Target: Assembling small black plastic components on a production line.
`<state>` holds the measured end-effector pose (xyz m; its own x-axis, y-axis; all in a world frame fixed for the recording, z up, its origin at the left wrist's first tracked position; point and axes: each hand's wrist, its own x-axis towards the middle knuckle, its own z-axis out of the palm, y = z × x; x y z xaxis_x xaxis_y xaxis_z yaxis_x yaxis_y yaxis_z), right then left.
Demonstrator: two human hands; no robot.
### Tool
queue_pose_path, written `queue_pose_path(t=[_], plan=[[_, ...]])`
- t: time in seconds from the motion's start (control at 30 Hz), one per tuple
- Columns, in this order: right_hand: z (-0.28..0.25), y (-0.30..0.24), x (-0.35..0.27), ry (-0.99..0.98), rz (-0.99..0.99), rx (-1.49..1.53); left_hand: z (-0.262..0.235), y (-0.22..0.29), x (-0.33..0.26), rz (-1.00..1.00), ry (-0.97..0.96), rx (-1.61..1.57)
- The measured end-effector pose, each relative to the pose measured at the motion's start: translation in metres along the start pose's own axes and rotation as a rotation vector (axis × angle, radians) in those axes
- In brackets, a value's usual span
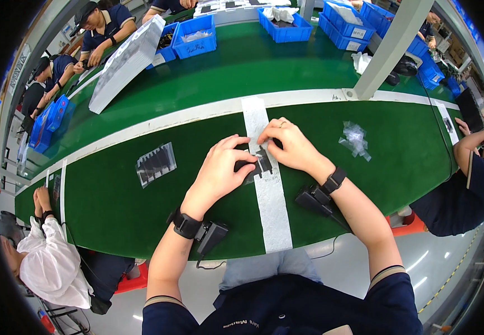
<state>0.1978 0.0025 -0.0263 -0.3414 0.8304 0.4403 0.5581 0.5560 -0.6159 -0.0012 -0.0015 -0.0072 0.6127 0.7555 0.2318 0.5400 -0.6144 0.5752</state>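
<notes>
A green conveyor belt (141, 206) carries a white strip (270, 195). On that strip lies a small black part (260, 163), pinched between both hands: left hand (219, 170) west, right hand (289, 146) northeast, equally near.

Green belt (141, 206) open around; tray (156, 163) left; wrappers (355, 139) right

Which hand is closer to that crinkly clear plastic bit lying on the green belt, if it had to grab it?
Probably the right hand. The crinkly clear plastic lies on that hand's side of the white strip. The left hand is further away and would have to cross over. Both hands are on the small black part.
</notes>
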Motion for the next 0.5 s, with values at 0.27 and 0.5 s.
queue_pose_path(t=[0.27, 0.5], plan=[[0.0005, -0.0038, 0.0004, -0.048, 0.057, 0.018, -0.0009, 0.0013, -0.0045, -0.012, 0.002, 0.003], [0.0011, 0.0012, -0.002, -0.016, 0.016, 0.02, 0.0001, 0.0025, -0.001, -0.019, -0.02, -0.009]])
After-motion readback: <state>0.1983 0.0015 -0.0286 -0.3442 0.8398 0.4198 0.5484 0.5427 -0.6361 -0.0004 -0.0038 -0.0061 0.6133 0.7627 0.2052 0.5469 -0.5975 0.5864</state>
